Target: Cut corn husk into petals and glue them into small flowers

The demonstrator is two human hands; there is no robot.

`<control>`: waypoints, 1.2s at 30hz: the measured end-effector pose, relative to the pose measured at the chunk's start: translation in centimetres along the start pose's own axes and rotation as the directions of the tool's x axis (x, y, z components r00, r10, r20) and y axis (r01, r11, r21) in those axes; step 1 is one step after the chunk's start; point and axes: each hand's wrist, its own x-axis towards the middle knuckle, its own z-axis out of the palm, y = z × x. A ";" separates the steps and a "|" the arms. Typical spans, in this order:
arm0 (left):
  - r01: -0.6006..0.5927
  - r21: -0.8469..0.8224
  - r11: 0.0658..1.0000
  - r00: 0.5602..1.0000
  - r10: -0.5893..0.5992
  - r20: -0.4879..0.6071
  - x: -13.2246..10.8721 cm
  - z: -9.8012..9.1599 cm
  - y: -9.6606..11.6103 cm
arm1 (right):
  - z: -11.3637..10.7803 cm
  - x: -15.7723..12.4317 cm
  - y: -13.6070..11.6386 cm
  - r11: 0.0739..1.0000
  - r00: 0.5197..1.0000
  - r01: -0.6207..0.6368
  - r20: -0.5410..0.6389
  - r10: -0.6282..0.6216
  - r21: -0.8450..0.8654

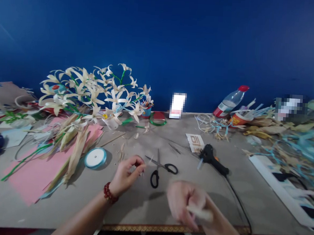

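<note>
My left hand, with a red bead bracelet on its wrist, is closed in a pinch above the table. A thin pale bit shows at its fingertips, too small to name. Motion smears my right hand, near the front edge; its fingers are closed around a pale cream strip that looks like husk. Between and beyond the hands lie black-handled scissors, blades spread. To the right is a black hot glue gun, its cord running to the front edge. A roll of light blue ribbon lies left of my left hand.
Cream husk flowers on green stems fill the back left. Pink paper lies beneath dried husks. A bottle leans at the back right. At right are a white power strip and tangled blue strips.
</note>
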 end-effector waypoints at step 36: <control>0.507 -0.818 0.273 0.859 -0.233 0.455 0.4 1.3 0.1 | -1.0 3.9 -2.2 0.833 0.774 0.065 -0.499 -0.389 -0.550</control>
